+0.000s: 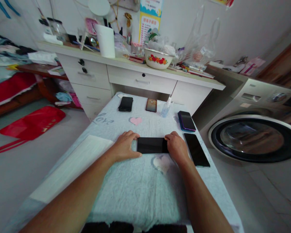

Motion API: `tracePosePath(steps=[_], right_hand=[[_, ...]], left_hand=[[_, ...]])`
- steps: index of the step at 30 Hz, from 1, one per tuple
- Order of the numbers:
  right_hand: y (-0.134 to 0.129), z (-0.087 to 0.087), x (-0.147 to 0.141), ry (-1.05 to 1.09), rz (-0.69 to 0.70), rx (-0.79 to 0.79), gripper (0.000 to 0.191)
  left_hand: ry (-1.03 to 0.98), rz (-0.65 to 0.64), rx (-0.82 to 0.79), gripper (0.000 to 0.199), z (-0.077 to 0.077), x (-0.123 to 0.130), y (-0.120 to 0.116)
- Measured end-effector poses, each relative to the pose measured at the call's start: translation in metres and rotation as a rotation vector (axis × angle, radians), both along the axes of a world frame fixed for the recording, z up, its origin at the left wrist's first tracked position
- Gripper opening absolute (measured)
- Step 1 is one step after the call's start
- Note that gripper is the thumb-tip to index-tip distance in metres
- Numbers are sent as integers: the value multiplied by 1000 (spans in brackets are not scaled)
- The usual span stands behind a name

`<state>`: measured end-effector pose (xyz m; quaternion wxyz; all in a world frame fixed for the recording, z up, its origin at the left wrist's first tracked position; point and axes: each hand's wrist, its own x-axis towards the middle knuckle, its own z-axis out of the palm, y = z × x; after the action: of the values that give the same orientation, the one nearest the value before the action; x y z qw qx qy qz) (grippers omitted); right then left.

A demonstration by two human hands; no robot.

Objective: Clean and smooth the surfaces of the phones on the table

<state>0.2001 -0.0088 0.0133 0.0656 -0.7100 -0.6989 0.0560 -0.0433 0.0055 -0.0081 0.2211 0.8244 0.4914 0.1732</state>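
Note:
A black phone (152, 145) lies sideways between my two hands, low over or on the cloth-covered table (133, 181). My left hand (126, 146) grips its left end, thumb at the near corner and fingers at the far corner. At the right end, my right hand (177, 146) holds it with bent fingers. Just right of that hand lies a larger dark phone (197, 150), and beyond it a purple-edged phone (186, 121). Farther back are another black phone (125, 104), a brown-framed phone (151, 105) and a clear spray bottle (166, 107).
A white strip of material (75, 165) lies along the table's left side. Behind the table stands a white desk (143, 79) with a flowered bowl (158, 59) and a paper roll (105, 41). A washing machine (254, 129) is at the right, a red bag (36, 123) on the floor.

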Motion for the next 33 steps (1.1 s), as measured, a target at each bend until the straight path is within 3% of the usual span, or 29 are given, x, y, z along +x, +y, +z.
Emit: tracePosePath(steps=[5, 17, 33], right_hand=[[0, -4, -3, 27, 80, 37, 31], [3, -1, 9, -65, -89, 8, 32], [-1, 5, 14, -77, -69, -34, 30]], left_hand=[[15, 6, 0, 63, 0, 0, -1], [22, 9, 3, 63, -1, 0, 0], [16, -5, 14, 65, -3, -1, 2]])
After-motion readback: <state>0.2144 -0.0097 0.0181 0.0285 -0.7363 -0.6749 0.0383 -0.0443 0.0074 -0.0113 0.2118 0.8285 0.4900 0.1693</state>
